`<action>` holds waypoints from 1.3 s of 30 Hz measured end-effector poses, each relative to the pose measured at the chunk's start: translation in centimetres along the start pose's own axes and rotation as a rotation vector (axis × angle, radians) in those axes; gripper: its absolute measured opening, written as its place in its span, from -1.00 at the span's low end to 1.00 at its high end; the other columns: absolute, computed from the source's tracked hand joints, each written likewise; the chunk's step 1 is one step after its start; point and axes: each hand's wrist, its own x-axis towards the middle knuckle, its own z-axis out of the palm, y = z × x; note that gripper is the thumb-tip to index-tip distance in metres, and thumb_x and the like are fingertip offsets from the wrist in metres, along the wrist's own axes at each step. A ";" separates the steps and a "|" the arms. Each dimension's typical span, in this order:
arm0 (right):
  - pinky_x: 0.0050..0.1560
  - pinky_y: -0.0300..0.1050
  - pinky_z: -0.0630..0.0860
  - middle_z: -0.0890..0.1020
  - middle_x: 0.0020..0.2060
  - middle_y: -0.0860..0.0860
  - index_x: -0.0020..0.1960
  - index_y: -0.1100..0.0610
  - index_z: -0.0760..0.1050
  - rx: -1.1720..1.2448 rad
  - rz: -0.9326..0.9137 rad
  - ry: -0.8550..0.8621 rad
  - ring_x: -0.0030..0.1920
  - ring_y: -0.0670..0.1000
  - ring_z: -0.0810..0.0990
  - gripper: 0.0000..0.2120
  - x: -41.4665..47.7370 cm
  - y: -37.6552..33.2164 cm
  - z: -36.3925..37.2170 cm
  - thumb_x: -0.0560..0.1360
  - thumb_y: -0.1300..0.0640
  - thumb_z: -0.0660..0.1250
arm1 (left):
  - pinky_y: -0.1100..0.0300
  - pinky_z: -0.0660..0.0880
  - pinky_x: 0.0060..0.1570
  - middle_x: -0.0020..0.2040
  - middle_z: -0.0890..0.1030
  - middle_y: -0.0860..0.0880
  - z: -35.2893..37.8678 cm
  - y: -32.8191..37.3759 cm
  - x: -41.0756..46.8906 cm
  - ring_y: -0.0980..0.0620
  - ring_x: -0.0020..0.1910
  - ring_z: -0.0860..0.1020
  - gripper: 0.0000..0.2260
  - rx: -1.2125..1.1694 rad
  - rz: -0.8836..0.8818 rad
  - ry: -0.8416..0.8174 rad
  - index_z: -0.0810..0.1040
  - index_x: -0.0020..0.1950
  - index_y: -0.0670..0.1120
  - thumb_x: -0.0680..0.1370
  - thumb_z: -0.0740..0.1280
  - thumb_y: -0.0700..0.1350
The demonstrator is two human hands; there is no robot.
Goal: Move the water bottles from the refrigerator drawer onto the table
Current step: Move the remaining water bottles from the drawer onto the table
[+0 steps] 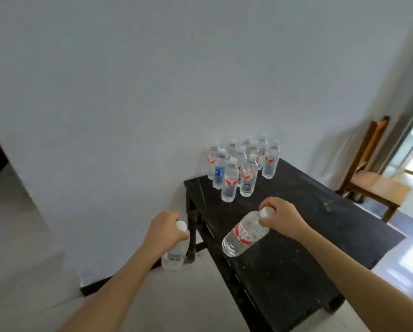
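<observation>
Both hands gripped bottles at the neck: the left hand (pixel 162 232) held a clear bottle (pixel 175 254) beside the black counter (pixel 308 248), the right hand (pixel 282 218) a tilted red-labelled bottle (pixel 242 237) over it, near the standing bottle cluster (pixel 242 167).

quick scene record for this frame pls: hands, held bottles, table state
left hand: grips a clear plastic water bottle near its white cap, left of the table edge
right hand: grips a red-labelled clear plastic bottle at the neck, tilted, over the black wooden table
on table: cluster of upright clear bottles at the far corner by the wall, including one blue-labelled bottle
count: bottles overlap, cannot tell
background: wooden chair beyond the table
</observation>
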 end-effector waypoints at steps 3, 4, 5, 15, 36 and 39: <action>-0.13 -0.26 0.49 0.53 -0.06 -0.03 -0.04 0.00 0.48 -0.051 0.037 0.066 -0.06 -0.04 0.53 -0.76 3.0 1.9 -1.4 0.34 0.17 0.44 | 0.19 0.40 -0.26 -0.22 0.53 -0.03 1.2 1.8 5.2 0.00 -0.21 0.50 -0.81 -0.024 0.047 -0.063 0.53 -0.20 -0.11 0.36 0.43 -0.02; -0.11 -0.25 0.50 0.53 -0.06 -0.04 -0.03 0.00 0.49 -0.069 0.063 0.074 -0.05 -0.03 0.53 -0.76 4.1 3.1 -1.8 0.34 0.15 0.44 | 0.16 0.47 -0.20 -0.19 0.57 -0.04 2.1 2.7 7.1 -0.01 -0.18 0.54 -0.79 -0.036 0.068 -0.084 0.57 -0.17 -0.11 0.34 0.44 0.00; -0.09 -0.24 0.50 0.52 -0.07 -0.05 -0.02 0.01 0.50 -0.091 0.089 0.073 -0.05 -0.03 0.53 -0.75 5.2 4.2 -2.3 0.34 0.14 0.45 | 0.13 0.52 -0.15 -0.17 0.60 -0.06 3.0 3.8 9.1 -0.02 -0.17 0.56 -0.77 -0.056 0.087 -0.110 0.58 -0.15 -0.11 0.33 0.44 0.01; -0.08 -0.25 0.49 0.51 -0.06 -0.05 -0.04 -0.02 0.46 -0.108 0.300 0.097 -0.04 -0.03 0.52 -0.75 11.3 13.5 -5.4 0.36 0.16 0.44 | 0.21 0.37 -0.28 -0.20 0.55 -0.04 8.9 12.7 20.1 0.01 -0.20 0.51 -0.76 -0.065 0.253 -0.251 0.50 -0.17 -0.13 0.37 0.41 0.02; -0.01 -0.16 0.49 0.49 -0.08 -0.03 -0.09 -0.01 0.47 -0.067 0.726 0.253 -0.06 -0.01 0.50 -0.78 16.7 17.6 -5.2 0.32 0.18 0.41 | 0.13 0.49 -0.22 -0.28 0.52 -0.04 15.7 26.0 43.4 -0.01 -0.25 0.53 -0.78 -0.068 0.687 -0.520 0.52 -0.14 -0.13 0.38 0.42 0.00; -0.03 -0.18 0.48 0.49 -0.09 -0.03 -0.11 -0.02 0.45 -0.037 0.800 0.301 -0.08 -0.03 0.50 -0.77 17.7 18.0 -4.8 0.31 0.19 0.42 | 0.23 0.42 -0.35 -0.36 0.47 -0.03 15.9 27.3 47.4 0.02 -0.32 0.49 -0.82 -0.083 0.708 -0.526 0.47 -0.24 -0.13 0.41 0.40 -0.06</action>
